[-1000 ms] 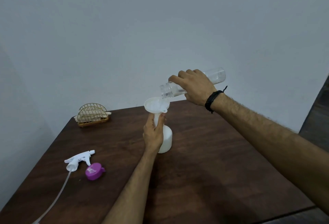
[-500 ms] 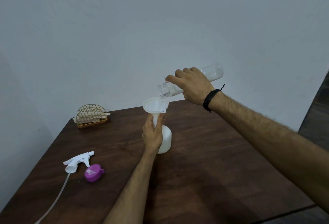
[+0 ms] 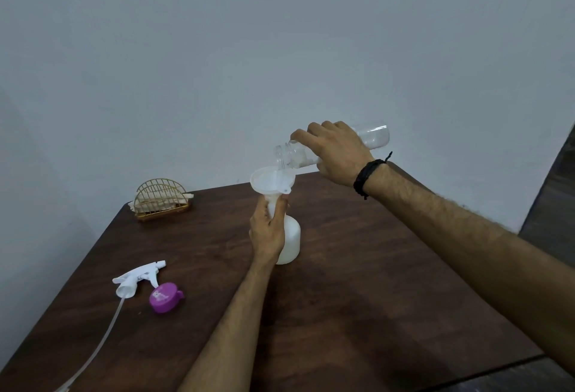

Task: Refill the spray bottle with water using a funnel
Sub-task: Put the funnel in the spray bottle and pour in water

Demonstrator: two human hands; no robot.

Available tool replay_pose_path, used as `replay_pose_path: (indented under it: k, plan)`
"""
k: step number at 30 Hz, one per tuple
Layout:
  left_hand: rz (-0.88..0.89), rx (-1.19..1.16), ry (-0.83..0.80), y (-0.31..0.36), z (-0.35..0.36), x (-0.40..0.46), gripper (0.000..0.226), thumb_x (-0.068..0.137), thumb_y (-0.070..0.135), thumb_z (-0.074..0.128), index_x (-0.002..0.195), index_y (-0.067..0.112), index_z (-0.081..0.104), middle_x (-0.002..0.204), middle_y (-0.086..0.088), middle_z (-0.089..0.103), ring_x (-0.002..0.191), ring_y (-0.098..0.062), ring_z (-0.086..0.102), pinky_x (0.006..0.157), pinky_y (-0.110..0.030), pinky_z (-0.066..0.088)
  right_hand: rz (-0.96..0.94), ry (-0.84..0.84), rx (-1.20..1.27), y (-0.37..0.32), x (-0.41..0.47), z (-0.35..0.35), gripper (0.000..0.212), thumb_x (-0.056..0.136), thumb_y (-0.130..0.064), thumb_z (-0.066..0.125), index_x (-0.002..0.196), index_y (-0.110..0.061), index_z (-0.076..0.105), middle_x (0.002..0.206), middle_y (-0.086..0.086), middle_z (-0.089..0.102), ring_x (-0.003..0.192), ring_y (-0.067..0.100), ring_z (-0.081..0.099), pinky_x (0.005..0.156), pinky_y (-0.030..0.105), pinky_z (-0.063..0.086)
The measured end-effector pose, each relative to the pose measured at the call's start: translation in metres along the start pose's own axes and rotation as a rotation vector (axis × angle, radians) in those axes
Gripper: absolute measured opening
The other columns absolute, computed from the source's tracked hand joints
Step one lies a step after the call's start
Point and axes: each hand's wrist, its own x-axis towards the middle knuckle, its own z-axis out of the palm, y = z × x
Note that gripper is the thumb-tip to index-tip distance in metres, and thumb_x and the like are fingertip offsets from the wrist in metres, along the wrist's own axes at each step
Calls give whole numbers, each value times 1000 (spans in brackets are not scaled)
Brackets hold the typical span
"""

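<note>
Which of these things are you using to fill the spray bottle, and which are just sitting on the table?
In use:
- white spray bottle, held by the left hand
- white funnel in its neck
- clear water bottle, tipped by the right hand
- spray trigger head, off for now

Just lying about:
- gold wire holder
- purple cap

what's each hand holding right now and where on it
Left hand grips the spray bottle at its neck; right hand grips the clear bottle around its middle.
</note>
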Motion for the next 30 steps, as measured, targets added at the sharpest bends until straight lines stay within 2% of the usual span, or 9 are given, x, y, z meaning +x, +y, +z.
replay_pose_path:
  k: [4,8,10,13,15,19,21,25,30]
  plan:
    - [5,5,-6,-2,-1,1,54,85,69,50,112,25,66,97,9,72,95,-8,67,94,-43,54,204,-169,368,-2,-11,1,57,76,-6,62,128,-26,49,101,-6,59,82,20,56,65,30,43]
    - [7,10,1,-3,-1,1,51,83,71,48,104,29,66,92,12,72,92,-6,67,94,-45,54,438,-244,783,-8,-30,5,47,74,-10,73,109,-27,46,94,-11,59,77,16,62,60,26,46]
    - [13,12,10,-3,-1,0,51,83,71,47,102,28,66,89,12,72,89,-4,67,92,-44,54,530,-238,949,-12,-44,11,48,72,-10,79,107,-22,48,99,-6,64,84,15,65,67,28,51]
    - [11,26,20,-4,1,0,53,83,73,46,104,28,65,92,11,72,92,-7,67,93,-46,53,656,-194,1224,-23,-72,24,58,72,-6,82,121,-21,54,113,-5,68,102,13,67,88,33,54]
    - [6,33,24,-4,1,1,54,84,73,47,109,29,65,96,10,73,95,-8,67,95,-45,53,734,-147,1350,-33,-90,31,65,73,-1,82,127,-24,54,112,-3,69,104,15,67,91,36,54]
    - [3,53,31,-3,2,0,35,96,57,53,111,27,64,96,10,72,94,-6,66,95,-42,52,823,0,1481,-43,-109,39,67,70,5,82,125,-24,57,105,3,70,98,19,68,93,45,56]
    - [0,43,20,-3,1,0,36,94,60,53,110,29,64,94,11,72,93,-6,67,94,-41,53,834,41,1500,-46,-111,39,65,69,4,83,123,-23,59,104,4,70,98,21,67,93,46,56]
    - [-6,63,-21,-2,-3,0,53,85,74,46,112,32,63,98,11,72,97,-9,67,93,-40,51,817,63,1506,-60,-117,35,61,72,8,81,122,-18,58,103,2,69,97,17,67,89,36,57]
    - [-3,-5,-77,3,-9,-3,35,96,51,59,116,23,65,101,6,72,97,-12,67,90,-35,54,779,52,1524,-80,-118,28,60,76,8,77,124,-19,55,104,1,69,95,12,69,85,29,57]
